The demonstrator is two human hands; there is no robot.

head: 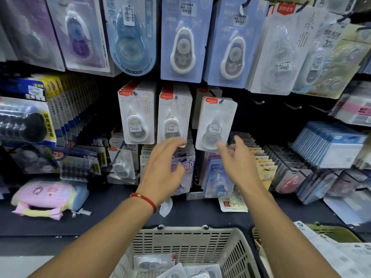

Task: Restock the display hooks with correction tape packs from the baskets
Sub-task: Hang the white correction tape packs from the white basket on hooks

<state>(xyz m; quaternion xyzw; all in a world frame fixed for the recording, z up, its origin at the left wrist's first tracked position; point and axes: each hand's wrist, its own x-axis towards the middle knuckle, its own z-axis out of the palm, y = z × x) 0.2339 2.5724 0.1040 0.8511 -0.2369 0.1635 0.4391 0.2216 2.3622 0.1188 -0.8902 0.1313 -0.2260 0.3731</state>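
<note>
Three stacks of white correction tape packs hang on hooks in the middle row: left, middle and right. The right pack hangs tilted. My left hand reaches up just below the middle stack, fingers loosely spread, holding nothing. My right hand is raised just below and right of the right pack, fingers relaxed, close to its bottom edge. A beige basket at the bottom centre holds more correction tape packs.
Bare black hooks stick out to the right of the three stacks. Larger blue tape packs hang above. A second green basket sits at the lower right under printed packs. A pink pencil case lies on the dark shelf at left.
</note>
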